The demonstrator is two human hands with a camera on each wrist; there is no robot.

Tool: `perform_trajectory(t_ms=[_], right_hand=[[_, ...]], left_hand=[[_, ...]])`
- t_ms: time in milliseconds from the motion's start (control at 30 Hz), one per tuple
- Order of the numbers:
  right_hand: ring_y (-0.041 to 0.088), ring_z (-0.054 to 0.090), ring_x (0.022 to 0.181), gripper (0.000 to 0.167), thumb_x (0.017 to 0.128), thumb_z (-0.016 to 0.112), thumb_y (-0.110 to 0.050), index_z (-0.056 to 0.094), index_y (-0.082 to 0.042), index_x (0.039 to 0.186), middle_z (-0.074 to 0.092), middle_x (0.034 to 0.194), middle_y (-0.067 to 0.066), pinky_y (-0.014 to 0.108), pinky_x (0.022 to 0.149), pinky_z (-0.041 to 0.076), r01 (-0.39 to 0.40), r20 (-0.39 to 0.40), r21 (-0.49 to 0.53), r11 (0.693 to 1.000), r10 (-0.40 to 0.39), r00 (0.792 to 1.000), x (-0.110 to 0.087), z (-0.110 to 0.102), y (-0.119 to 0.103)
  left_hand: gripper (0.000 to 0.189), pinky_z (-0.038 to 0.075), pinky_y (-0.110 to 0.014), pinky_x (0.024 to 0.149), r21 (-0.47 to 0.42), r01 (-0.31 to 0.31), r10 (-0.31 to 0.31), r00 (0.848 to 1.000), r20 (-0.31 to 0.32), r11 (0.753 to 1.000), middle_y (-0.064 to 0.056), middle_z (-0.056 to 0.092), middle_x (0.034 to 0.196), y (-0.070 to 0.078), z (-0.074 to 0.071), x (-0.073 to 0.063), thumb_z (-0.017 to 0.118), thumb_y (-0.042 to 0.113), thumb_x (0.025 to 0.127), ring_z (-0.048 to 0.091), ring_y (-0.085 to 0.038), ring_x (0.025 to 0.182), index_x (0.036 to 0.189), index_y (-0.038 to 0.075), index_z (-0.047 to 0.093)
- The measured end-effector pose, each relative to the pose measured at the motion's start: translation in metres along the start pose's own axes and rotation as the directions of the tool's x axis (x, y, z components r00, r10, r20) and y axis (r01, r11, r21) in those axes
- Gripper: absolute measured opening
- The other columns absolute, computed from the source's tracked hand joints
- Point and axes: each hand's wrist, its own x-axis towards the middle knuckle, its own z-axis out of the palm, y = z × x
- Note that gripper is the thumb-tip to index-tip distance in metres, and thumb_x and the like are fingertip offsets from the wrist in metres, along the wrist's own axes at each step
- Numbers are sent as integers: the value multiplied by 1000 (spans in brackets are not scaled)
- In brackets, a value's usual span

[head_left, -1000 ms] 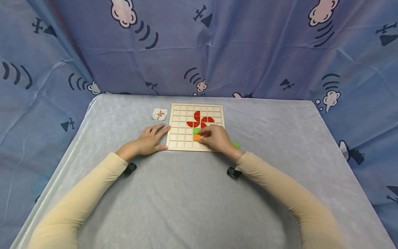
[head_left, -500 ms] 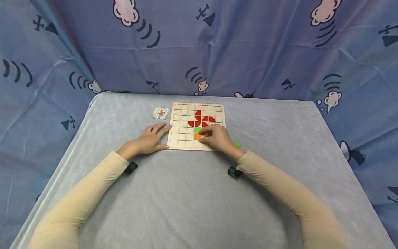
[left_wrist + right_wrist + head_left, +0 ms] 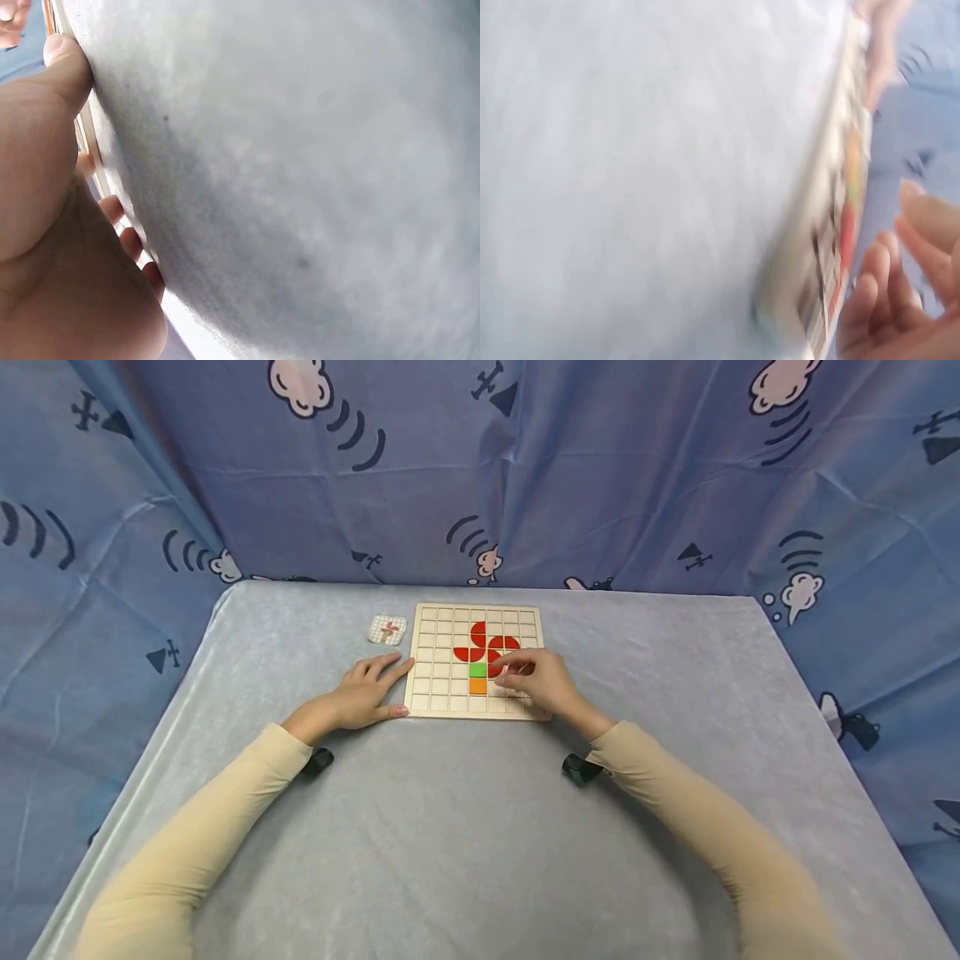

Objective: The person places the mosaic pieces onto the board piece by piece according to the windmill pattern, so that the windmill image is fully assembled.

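A pale wooden grid board [image 3: 441, 702] lies flat on the cloth-covered table. Red curved pieces [image 3: 469, 654] form a pinwheel on it. Directly below them sits a green square tile [image 3: 477, 670], with an orange square tile [image 3: 477, 686] in the cell under that. My left hand [image 3: 358, 697] touches the board's left edge, fingers spread and thumb at the lower corner. Over the board's right part hovers my right hand [image 3: 546, 681], thumb and fingers apart. The right wrist view, though blurred, shows nothing held between those fingers.
A small pattern card [image 3: 387, 630] with a printed pinwheel lies left of the board. Grey cloth [image 3: 450, 827] covers the table. A blue patterned curtain [image 3: 420, 485] hangs behind it and at the sides.
My right hand has moved off the orange tile, to the right and slightly up, and its fingers have parted. A green tile right of the board is now hidden. My left hand stays put.
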Motion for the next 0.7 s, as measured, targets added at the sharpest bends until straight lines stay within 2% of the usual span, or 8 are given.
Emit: perform_trajectory(t_ms=[200,367,500,600,700], right_hand=[[20,59,84,35,90,74,-20,70,-8,123,67,101,14,27,68,49,-43,37,35,998,41,998,-18,-46,18],[21,57,93,40,87,78,-20,69,-11,125,67,112,14,25,75,47,-54,96,-73,996,61,994,-40,-75,50],[21,54,92,43,82,82,-17,71,-12,123,66,111,12,23,77,43,8,167,-144,990,17,986,-50,-84,67],[21,53,92,40,82,82,-15,72,-13,121,64,111,11,24,77,43,51,199,-149,988,-21,980,-51,-85,72],[20,52,94,37,83,80,-13,73,-13,119,63,113,10,22,78,43,52,215,-141,989,-21,976,-48,-85,75]], left_hand=[[80,18,-67,116,6,-3,3,1000,-5,1000,-20,8,165,2,-4,-2,55,46,99,16,-49,146,161,15,13],[80,16,-64,118,8,15,-15,1000,3,1000,-17,7,166,3,-1,1,55,45,100,13,-47,148,161,18,11],[81,16,-64,118,8,9,-9,1000,4,1000,-17,6,166,1,0,2,54,47,99,13,-47,148,161,19,11],[81,16,-65,118,8,6,-6,1000,2,1000,-17,6,166,-1,1,3,54,48,99,14,-48,147,161,18,11],[81,17,-65,117,14,4,-4,1000,2,1000,-17,6,166,-3,2,3,54,48,99,14,-48,147,161,19,11]])
